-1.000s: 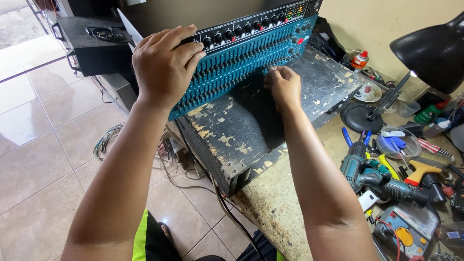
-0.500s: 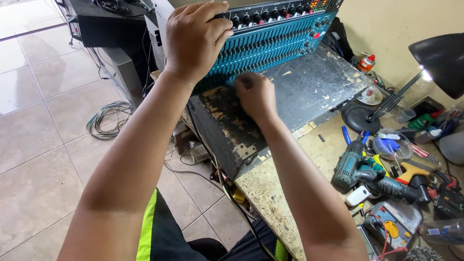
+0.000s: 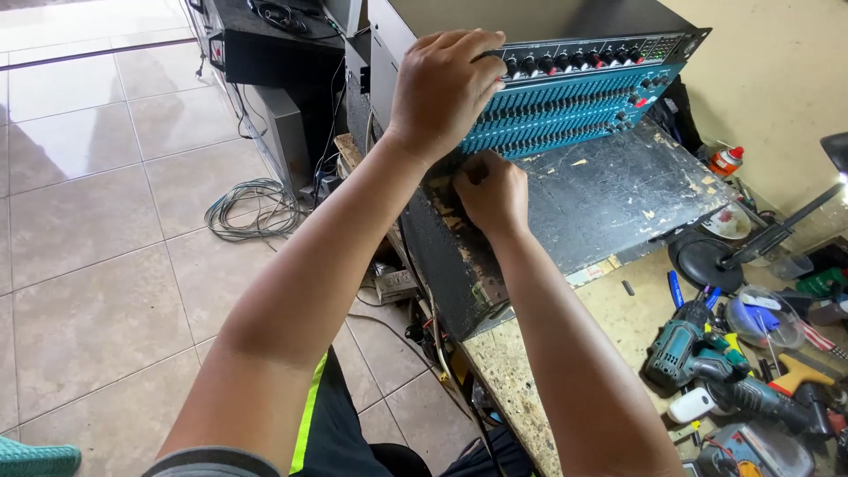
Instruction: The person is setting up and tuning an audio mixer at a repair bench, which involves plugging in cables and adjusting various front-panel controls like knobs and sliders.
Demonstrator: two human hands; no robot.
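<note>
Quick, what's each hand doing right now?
Left hand: gripping the top edge of the blue equalizer unit.
Right hand: closed at its lower edge; contents hidden.

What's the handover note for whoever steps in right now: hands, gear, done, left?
Left hand: gripping the top left end of the blue equalizer unit, which is tipped on its edge.
Right hand: closed at the unit's lower left corner, against the worn black case beneath; whether it holds anything is hidden.
Cordless drill lies unused on the bench.
Done: unit tipped up. Left: unclear.
</note>
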